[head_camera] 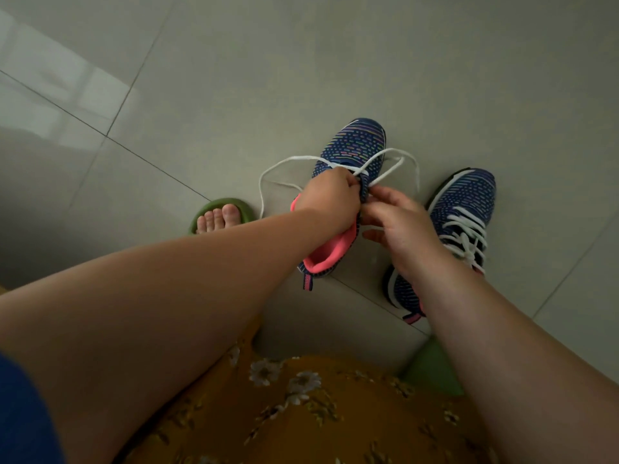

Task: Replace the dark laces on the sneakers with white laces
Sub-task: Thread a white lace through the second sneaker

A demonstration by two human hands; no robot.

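White lace (294, 159) is going into the sneaker in your hands (351, 145), so you are well into the second shoe. The other sneaker (469, 195) stands on the floor (201, 78) just to your right, already threaded with white and tied. No dark lace shows anywhere in view.

The held sneaker points away from you with its pink collar toward you. It sits low over the floor; whether the sole touches cannot be told. Loose lace loops out to both sides of the toe, and one long end trails down to the left near your foot in the green slipper (219, 212).

Your left hand (330, 195) is curled over the middle of the shoe, and its grip looks closed on the lace where it crosses the tongue. Your right hand (402, 222) pinches a lace end between thumb and forefinger at the eyelet row, the other fingers loosely curled below.

Judging by the slack, the lower rows are probably in. The next move calls for feeding the pinched tip through the next eyelet, then pulling both ends even before you tie.
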